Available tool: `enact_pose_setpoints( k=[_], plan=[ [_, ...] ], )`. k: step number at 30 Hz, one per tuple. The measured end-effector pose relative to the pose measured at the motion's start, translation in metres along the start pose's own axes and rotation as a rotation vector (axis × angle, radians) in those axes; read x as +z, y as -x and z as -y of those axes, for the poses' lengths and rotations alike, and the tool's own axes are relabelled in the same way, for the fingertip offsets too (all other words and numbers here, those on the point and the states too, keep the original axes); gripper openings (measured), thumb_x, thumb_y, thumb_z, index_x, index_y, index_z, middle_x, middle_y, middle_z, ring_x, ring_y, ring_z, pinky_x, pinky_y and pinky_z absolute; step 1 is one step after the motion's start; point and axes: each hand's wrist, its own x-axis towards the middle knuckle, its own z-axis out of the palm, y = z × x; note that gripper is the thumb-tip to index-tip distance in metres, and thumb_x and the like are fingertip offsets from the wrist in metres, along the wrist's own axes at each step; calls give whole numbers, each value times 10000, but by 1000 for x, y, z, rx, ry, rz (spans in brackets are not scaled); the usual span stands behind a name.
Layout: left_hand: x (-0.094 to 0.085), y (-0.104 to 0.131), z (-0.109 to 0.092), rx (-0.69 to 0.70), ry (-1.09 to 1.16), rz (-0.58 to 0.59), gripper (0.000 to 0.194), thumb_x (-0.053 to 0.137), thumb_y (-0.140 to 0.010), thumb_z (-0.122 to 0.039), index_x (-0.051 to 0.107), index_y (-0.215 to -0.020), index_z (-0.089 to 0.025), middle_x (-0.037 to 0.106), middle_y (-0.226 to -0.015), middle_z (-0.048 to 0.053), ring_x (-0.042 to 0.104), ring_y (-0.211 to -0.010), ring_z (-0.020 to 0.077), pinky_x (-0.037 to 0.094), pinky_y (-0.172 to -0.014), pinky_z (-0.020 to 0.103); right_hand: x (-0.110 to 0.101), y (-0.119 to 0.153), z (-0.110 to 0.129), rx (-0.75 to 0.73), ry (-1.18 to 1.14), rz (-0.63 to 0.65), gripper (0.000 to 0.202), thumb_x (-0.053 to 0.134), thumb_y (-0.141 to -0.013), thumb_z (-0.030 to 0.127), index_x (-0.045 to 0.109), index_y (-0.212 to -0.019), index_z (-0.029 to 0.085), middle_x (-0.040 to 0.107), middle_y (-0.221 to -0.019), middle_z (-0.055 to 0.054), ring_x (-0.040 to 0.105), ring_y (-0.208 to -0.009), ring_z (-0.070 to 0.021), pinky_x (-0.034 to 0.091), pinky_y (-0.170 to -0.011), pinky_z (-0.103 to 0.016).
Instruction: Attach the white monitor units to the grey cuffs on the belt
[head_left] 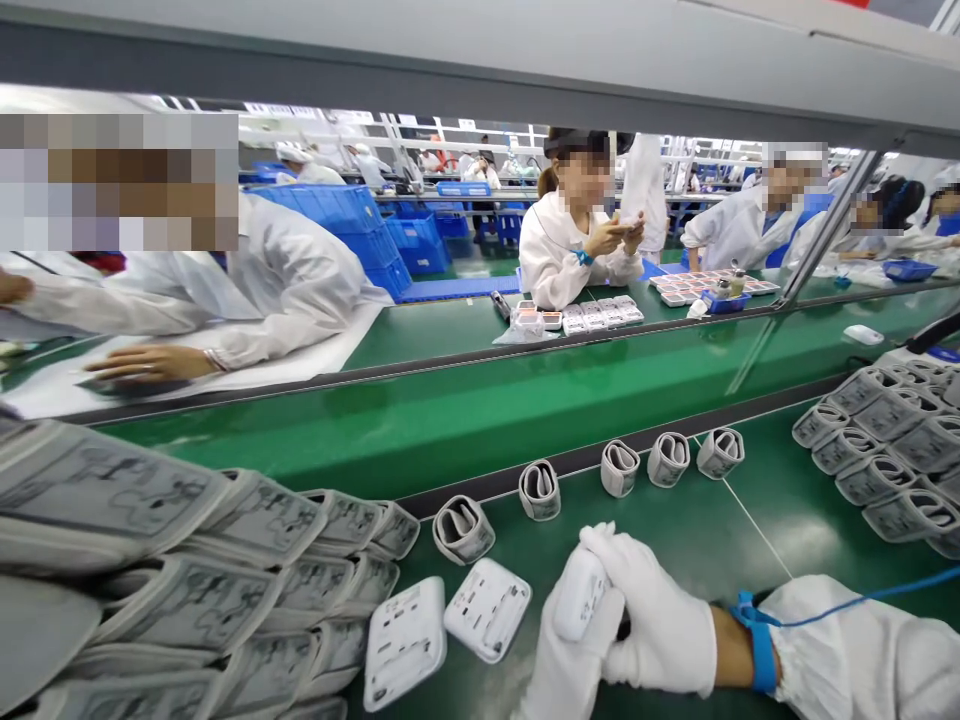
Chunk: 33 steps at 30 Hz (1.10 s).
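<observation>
Both my hands wear white gloves and meet over the green bench at the lower right. My left hand (pixel 574 645) is closed around a white wrist blood pressure monitor body (pixel 582 597), tilted on its edge. My right hand (pixel 660 610) presses on it from the right, with its fingertips over the top edge and a small dark part showing beneath. A blue wrist strap with a cord is on my right wrist. To the left lie two more white monitor bodies (pixel 488 610), (pixel 406 643), with their printed sides up. Several rolled grey wrist cuffs (pixel 540 490) stand in a row behind.
Stacked grey cuffs (pixel 247 600) fill the left, and another stack (pixel 892 440) stands at the right. Beyond a dark rail runs a green conveyor belt (pixel 525 400). Across it, co-workers in white coats sit near white devices (pixel 602 314). A grey beam (pixel 480 60) crosses overhead.
</observation>
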Motion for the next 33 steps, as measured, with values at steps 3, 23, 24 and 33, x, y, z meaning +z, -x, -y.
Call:
enact_pose_setpoints(
  k=[3, 23, 24, 33],
  plan=[
    [0, -5, -6, 32, -39, -63, 645, 815, -790, -516, 612, -1358, -287, 676, -1249, 132, 616, -1257, 410, 555, -1055, 576, -20, -2, -1, -102, 28, -41, 883, 658, -919, 443, 189, -1648, 272, 487, -1454, -179, 509, -1368, -369, 490, -1117, -545],
    [7, -15, -19, -29, 339, -46, 751, 502, -992, -640, 329, -1528, -143, 660, -906, 82, 679, -730, 223, 541, -542, 301, -39, -21, -27, 220, -186, -482, 463, 548, -1005, 405, 510, -1440, 248, 525, -1460, -129, 510, -1375, -336, 415, -1193, -529],
    [6, -15, -19, -46, 319, -40, 770, 555, -972, -627, 330, -1522, -137, 655, -910, 79, 678, -732, 222, 545, -551, 307, -39, -14, -22, 244, -234, -441, 457, 503, -1030, 419, 504, -1457, 256, 505, -1500, -119, 489, -1406, -334, 390, -1216, -522],
    [4, -15, -23, -80, 33, 12, 932, 775, -828, -333, 234, -1574, -200, 635, -1217, 142, 641, -633, 110, 541, -556, 264, -45, -10, -26, 346, -246, -7, 878, 769, -831, 621, 442, -1558, 254, 474, -1569, -149, 458, -1443, -386, 359, -1220, -576]
  ],
)
